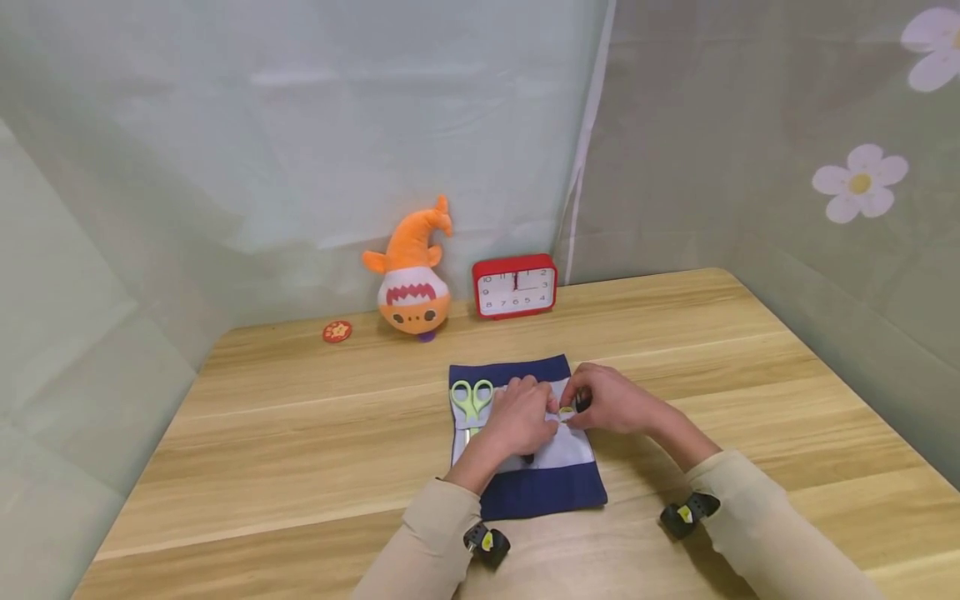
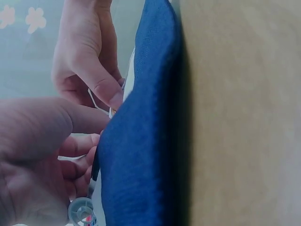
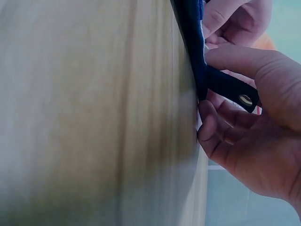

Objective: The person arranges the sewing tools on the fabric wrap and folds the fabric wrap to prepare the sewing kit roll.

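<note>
A navy and pale grey fabric tool roll [image 1: 543,492] lies spread on the table, its bottom band toward me. Green-handled scissors [image 1: 471,402] sit in its left pocket. My left hand [image 1: 521,421] lies across the middle of the roll, thumb and finger gripping the grey cloth, a dark piece showing beneath the palm. At the right side, my right hand [image 1: 611,400] pinches a small yellow-rimmed piece [image 1: 566,412] close to the left fingertips; its lower part is hidden. A navy strap [image 3: 230,88] with a metal snap sticks out beside the right thumb. A pale round end [image 2: 81,211] shows below the left hand.
An orange plush shark [image 1: 411,271] leans on the back wall, next to a red clock [image 1: 515,287]. Left of the plush, a round red disc [image 1: 337,332] lies on the wooden table [image 1: 300,433]. Fabric walls enclose the back and sides.
</note>
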Tool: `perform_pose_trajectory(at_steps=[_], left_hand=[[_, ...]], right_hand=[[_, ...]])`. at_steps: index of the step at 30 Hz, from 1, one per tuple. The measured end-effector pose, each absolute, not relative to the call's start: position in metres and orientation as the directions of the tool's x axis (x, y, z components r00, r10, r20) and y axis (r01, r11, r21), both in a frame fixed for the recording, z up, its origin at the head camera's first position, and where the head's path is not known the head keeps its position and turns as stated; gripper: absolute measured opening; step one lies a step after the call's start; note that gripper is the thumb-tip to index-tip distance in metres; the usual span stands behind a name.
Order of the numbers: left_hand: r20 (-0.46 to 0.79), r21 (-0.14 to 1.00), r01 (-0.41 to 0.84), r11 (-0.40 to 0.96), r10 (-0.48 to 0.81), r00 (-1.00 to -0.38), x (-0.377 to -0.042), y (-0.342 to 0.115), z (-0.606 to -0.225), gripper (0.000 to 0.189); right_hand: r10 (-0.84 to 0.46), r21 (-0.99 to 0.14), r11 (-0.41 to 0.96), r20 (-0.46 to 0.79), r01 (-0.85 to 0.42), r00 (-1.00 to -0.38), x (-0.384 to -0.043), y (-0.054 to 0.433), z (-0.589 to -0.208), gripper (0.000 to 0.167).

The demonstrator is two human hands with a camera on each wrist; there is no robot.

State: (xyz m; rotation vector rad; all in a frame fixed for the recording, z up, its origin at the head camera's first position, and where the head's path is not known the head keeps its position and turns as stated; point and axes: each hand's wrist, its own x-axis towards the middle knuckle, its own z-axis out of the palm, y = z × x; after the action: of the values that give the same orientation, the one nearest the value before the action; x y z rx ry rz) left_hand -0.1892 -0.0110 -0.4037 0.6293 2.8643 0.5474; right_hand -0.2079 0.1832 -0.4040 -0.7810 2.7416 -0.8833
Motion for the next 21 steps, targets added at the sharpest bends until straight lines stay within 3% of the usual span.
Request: perform_pose_trajectory(at_steps=[11, 21], left_hand=[[-0.051, 0.375, 0.401, 0.836, 0.45, -0.892, -0.1913, -0.0117, -0.4054, 0.008], [-0.055, 0.379, 0.397, 0.836, 0.448, -0.892, -0.1919, -0.0122, -0.4063, 0.007]], right_hand=[[-0.552, -0.632, 0.652, -0.016, -0.419, -0.834, -0.2085, 0.1869, -0.4006, 0.023], [-0.545, -0.611, 0.667, -0.01, -0.426, -0.839, -0.2075, 0.1858, -0.4017, 0.021]])
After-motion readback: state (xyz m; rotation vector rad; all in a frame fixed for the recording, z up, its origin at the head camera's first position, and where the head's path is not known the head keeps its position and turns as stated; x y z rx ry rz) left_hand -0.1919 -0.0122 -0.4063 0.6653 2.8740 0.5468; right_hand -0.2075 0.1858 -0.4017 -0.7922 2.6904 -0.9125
